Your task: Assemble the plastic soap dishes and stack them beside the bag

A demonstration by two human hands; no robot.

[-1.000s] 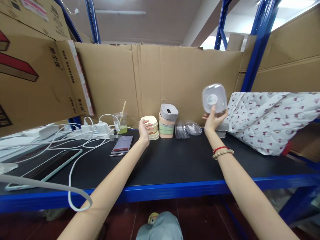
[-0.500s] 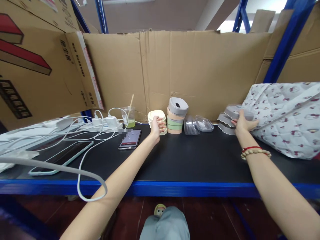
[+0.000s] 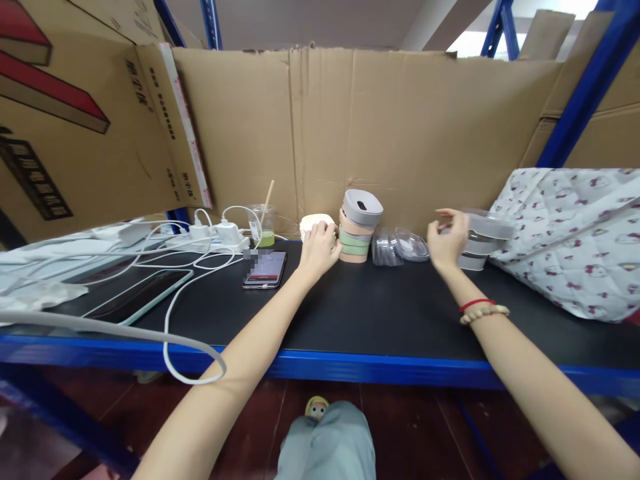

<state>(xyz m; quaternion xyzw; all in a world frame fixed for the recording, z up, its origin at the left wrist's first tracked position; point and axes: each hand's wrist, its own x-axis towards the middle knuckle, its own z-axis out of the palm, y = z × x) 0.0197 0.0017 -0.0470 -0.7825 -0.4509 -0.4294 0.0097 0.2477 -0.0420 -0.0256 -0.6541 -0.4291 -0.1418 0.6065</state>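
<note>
My left hand (image 3: 319, 251) is closed over the front of a stack of cream-coloured lids (image 3: 314, 219), hiding most of it. The fingers are bent against the stack. Just right of it stands a taller stack of grey, peach and green lids (image 3: 356, 241), topped by a grey one with a dark slot. My right hand (image 3: 447, 240) is raised, fingers apart and loosely curled, with nothing visible in it. Immediately to its right is a stack of clear and grey plastic lids (image 3: 487, 230). Clear plastic lids (image 3: 387, 249) lie on the shelf between the hands, one tilted.
A patterned quilted bag (image 3: 575, 247) fills the right end of the black shelf (image 3: 380, 313). On the left are a phone (image 3: 266, 270), another phone (image 3: 137, 298), white cables, a power strip (image 3: 225, 243) and a cup with a straw (image 3: 265, 233). Cardboard (image 3: 415, 127) walls the back.
My right hand has come off the clear and grey lids and moved left. My left hand has turned from the side of the cream stack to over its front. The view has shifted slightly.
</note>
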